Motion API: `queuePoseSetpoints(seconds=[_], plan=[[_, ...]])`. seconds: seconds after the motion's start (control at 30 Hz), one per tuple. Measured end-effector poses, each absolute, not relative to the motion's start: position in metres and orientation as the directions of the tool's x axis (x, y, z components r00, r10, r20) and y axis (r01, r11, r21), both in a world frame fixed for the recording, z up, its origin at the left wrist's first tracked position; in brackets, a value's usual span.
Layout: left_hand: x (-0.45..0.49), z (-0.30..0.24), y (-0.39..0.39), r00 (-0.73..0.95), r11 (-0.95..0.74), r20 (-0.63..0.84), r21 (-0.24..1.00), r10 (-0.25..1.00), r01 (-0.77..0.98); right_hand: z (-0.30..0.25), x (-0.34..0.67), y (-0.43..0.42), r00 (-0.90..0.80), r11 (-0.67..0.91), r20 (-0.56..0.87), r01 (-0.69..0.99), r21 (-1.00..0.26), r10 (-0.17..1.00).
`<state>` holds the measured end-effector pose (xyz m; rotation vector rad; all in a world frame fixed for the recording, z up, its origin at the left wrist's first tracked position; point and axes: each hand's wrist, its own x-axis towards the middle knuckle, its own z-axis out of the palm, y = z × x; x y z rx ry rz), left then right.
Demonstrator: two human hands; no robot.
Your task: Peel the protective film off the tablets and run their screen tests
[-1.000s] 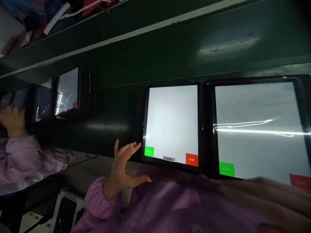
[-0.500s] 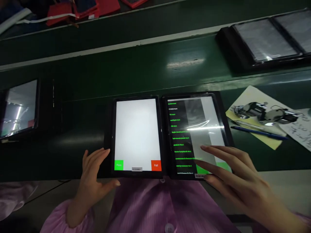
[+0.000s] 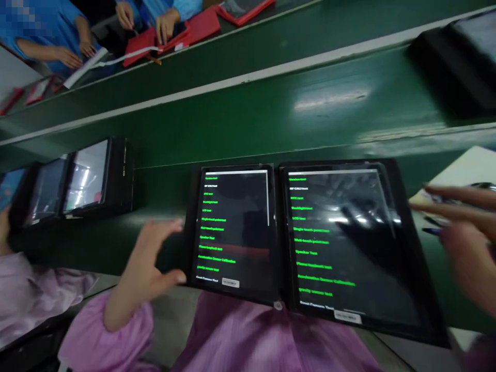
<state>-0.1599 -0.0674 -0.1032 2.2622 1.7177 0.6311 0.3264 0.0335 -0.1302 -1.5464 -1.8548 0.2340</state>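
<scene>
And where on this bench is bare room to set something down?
The green surface behind the left tablet and right tablet is bare up to the pale rail. A smaller patch lies between the leftmost devices and the left tablet, behind the left hand. The right is crowded: right hand, paper, dark case.

Matching test lists (image 3: 211,228)
6 o'clock tablet (image 3: 234,235) and 4 o'clock tablet (image 3: 349,248) both read "Speaker Test", "gravity sensor test".

My right hand (image 3: 470,253) is blurred, cut off at the edge, and hides part of the paper (image 3: 470,168).
</scene>
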Motion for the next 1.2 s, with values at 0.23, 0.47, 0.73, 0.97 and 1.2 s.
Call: queuePoseSetpoints(seconds=[0.23,0.47,0.73,0.97,1.2], plan=[[-0.145,-0.15,0.097,-0.216,-0.12,0.203,0.932,0.955,0.343,-0.165,0.317,0.152,0.04,-0.005,0.002,0.179,-0.984,0.999],[-0.136,-0.174,0.098,-0.307,0.071,-0.085,0.996,0.948,-0.058,-0.172,0.299,0.14,0.19,-0.186,-0.173,0.052,-0.981,0.966],[-0.158,-0.175,0.097,-0.421,-0.017,0.041,0.998,0.906,0.06,-0.16,0.272,0.162,0.208,-0.304,-0.29,0.039,-0.952,0.934],[-0.155,-0.177,0.087,-0.367,-0.03,0.06,0.996,0.928,0.085,-0.142,0.268,0.169,0.187,-0.373,-0.348,0.118,-0.92,0.919],[-0.155,-0.18,0.083,-0.335,-0.033,0.054,0.997,0.941,0.067,-0.136,0.27,0.164,0.195,-0.382,-0.357,0.111,-0.917,0.913]])
